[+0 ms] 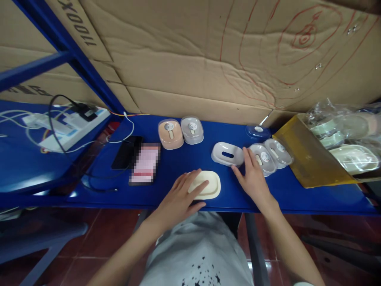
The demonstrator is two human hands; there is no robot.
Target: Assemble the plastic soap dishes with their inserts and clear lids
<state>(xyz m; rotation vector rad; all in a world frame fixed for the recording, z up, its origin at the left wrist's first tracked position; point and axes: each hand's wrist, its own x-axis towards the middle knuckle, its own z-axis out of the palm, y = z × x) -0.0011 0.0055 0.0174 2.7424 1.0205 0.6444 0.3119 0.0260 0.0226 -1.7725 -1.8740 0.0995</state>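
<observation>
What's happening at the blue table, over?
Left hand spread over cream dish. Right hand at right end of slotted grey dish. Clear-topped grey container crowding the right hand.

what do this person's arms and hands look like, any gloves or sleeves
The left grip and right grip are bare hands, with no gloves or rings visible. The forearms are bare too; a pale sleeve edge shows by the right arm. The light grey top has dark stars.
</observation>
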